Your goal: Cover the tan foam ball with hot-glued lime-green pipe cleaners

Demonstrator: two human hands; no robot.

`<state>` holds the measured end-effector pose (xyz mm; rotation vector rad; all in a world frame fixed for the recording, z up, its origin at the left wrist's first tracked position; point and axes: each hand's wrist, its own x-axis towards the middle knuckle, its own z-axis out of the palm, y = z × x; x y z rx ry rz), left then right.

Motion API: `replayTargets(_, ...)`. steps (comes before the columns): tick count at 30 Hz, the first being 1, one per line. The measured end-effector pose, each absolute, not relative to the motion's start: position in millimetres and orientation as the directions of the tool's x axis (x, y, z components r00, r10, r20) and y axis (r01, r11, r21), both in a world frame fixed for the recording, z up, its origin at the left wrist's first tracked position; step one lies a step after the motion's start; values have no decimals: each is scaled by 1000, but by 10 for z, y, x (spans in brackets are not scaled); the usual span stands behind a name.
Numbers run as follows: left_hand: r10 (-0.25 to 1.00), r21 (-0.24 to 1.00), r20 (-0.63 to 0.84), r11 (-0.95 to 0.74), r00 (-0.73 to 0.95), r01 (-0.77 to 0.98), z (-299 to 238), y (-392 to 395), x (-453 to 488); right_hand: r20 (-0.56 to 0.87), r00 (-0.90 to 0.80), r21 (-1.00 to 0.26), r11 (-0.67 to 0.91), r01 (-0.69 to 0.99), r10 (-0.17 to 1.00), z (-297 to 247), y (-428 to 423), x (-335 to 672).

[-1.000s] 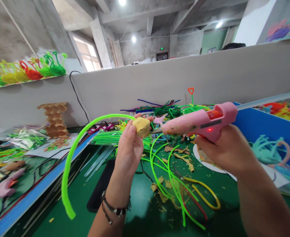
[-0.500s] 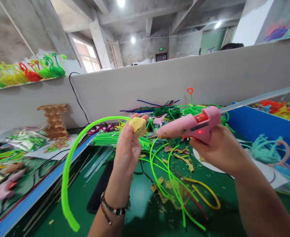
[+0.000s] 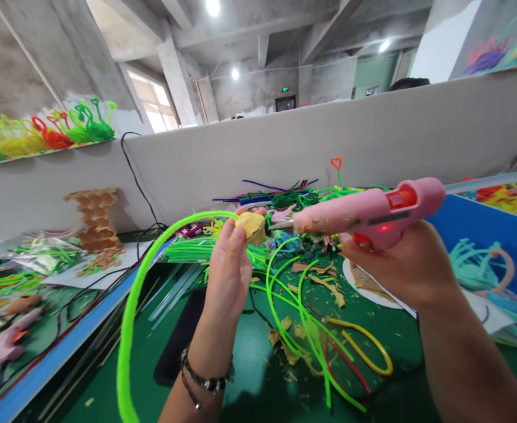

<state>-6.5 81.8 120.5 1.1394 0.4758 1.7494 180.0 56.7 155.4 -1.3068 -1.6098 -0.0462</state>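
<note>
Your left hand (image 3: 227, 273) is raised, its grip pinching a yellow foam chunk (image 3: 250, 227) and green pipe cleaner (image 3: 148, 276) — your right hand (image 3: 406, 264) levels the pink glue gun (image 3: 364, 214), fingers wrapped tight, nozzle just beside the chunk.

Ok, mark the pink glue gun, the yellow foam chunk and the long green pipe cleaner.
pink glue gun (image 3: 351, 214): head view, middle of its barrel.
yellow foam chunk (image 3: 250, 226): head view, its front face by the thumb.
green pipe cleaner (image 3: 127, 311): head view, left side of its arc.

glue gun (image 3: 368, 215): pink | foam lump (image 3: 250, 227): yellow | pipe cleaner (image 3: 153, 267): neon green | tabletop (image 3: 249, 352): dark green
</note>
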Motion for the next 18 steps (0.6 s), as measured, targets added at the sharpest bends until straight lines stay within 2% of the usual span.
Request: replayTargets(18,880,736,467,-438,-80,-517,1209,793,-29,727,14,-455,467,758,686,1562,588,1809)
